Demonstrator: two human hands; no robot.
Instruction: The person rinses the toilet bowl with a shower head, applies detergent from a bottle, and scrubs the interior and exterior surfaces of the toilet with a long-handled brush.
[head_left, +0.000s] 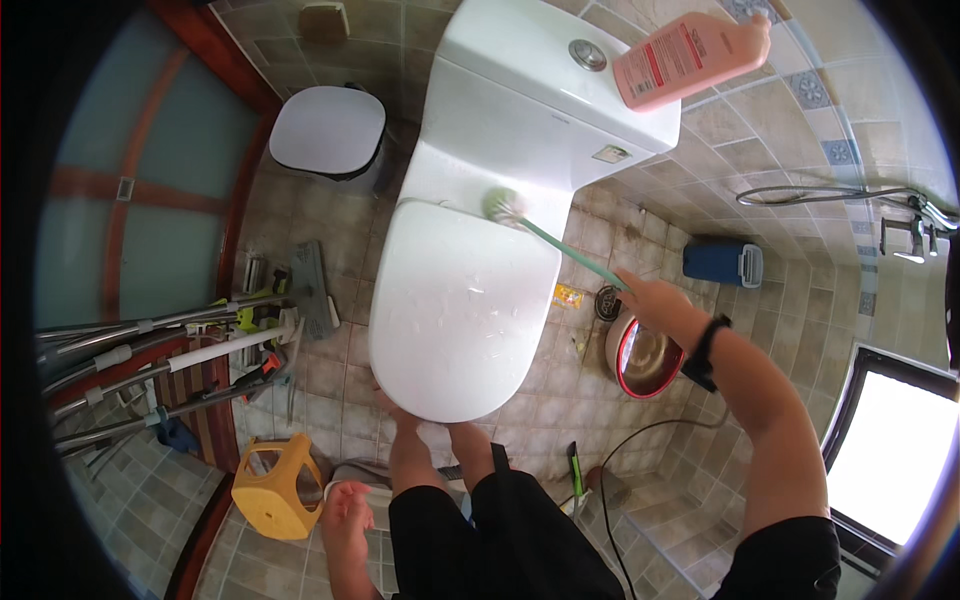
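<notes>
My right hand (654, 301) is closed around the green handle of a toilet brush (574, 255). The round brush head, somewhat blurred, rests at the back edge of the closed white toilet lid (465, 315), by the base of the ceramic cistern (510, 97). Wet drops and streaks mark the lid. Low on the left, my left hand (348, 504) hangs beside my leg, fingers loosely curled and holding nothing that I can see. A pink bottle (694, 60) bearing writing lies or stands on the cistern top, near the round flush button (587, 55).
A red-rimmed basin (651, 360) and a floor drain cover (607, 303) are right of the toilet. Left are a lidded bin (328, 130), several mop poles (172, 364) and a yellow stool (279, 491). A dark hose (611, 465) crosses the floor; a blue container (721, 264) stands by the wall.
</notes>
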